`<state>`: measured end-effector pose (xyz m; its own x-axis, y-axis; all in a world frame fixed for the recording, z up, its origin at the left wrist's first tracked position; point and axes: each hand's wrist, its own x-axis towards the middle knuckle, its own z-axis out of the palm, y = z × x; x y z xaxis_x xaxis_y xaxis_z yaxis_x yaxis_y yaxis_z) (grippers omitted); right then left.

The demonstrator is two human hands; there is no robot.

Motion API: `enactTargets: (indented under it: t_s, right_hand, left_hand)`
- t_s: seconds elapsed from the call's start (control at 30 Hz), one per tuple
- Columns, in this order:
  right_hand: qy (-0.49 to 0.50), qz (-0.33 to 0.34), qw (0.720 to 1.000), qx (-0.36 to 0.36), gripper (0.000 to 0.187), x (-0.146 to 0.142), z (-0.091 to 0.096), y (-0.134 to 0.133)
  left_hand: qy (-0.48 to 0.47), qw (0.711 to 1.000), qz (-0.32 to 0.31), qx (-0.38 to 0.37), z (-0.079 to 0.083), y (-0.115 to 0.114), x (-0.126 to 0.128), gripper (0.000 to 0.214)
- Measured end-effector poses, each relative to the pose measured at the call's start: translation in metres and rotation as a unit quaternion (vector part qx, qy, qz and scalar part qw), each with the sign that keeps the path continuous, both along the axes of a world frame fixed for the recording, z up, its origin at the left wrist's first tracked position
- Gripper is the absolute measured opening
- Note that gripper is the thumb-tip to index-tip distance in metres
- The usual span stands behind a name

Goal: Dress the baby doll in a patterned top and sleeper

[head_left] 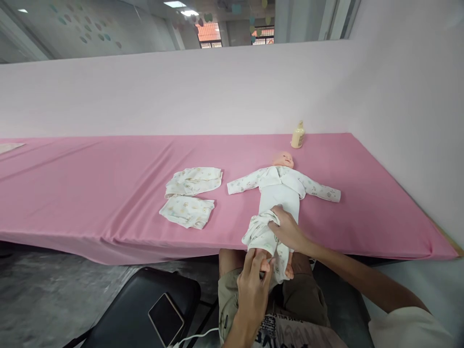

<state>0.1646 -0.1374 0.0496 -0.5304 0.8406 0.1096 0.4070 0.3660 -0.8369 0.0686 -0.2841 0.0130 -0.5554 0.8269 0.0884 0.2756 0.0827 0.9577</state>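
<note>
A baby doll (281, 186) in a white printed top lies on its back on the pink table (108, 179), head toward the wall, arms spread, legs hanging over the near edge. My right hand (288, 227) is closed on the bunched printed pants (261, 232) at the doll's hips. My left hand (253, 285) pinches the pants' leg end by the doll's foot below the table edge. Folded printed baby clothes (190, 195) lie to the doll's left.
A small cream bottle (297, 135) stands by the pink wall behind the doll's head. A black chair (141, 304) at lower left carries a phone (166, 319) with a white cable. The table's right end meets the side wall.
</note>
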Motion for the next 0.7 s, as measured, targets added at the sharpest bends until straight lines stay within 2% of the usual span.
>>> enactTargets:
  t_s: [0.1,0.2,0.33,0.43,0.5,0.6,0.7]
  right_hand:
    - [-0.026,0.003,0.998,0.052,0.011,-0.007,0.001,0.009]
    - [-0.045,0.032,0.996,0.064,0.012,-0.012,0.001,0.013]
    - [-0.048,0.039,0.998,0.012,0.043,-0.001,-0.003,0.004]
    - [-0.020,0.039,0.999,-0.002,0.053,0.020,-0.013,-0.011]
    - [0.005,0.005,1.000,0.024,0.048,0.037,-0.023,-0.023]
    - [0.052,-0.121,0.989,0.069,0.026,0.063,-0.044,-0.047]
    - [0.082,-0.238,0.967,0.038,0.021,0.083,-0.072,-0.074]
  left_hand:
    - [0.021,0.999,0.037,0.010,-0.003,0.000,0.000,0.015]
    - [0.088,0.995,0.048,0.018,-0.011,-0.001,-0.003,0.013]
    - [0.130,0.991,0.039,0.012,-0.022,-0.002,-0.008,0.015]
    - [0.168,0.985,0.040,-0.019,-0.028,-0.002,-0.010,0.016]
    - [0.205,0.977,0.034,-0.043,-0.032,-0.001,-0.010,0.017]
    - [0.249,0.966,0.015,-0.071,-0.036,0.000,-0.011,0.019]
    - [0.266,0.958,-0.006,-0.109,-0.037,-0.004,-0.015,0.024]
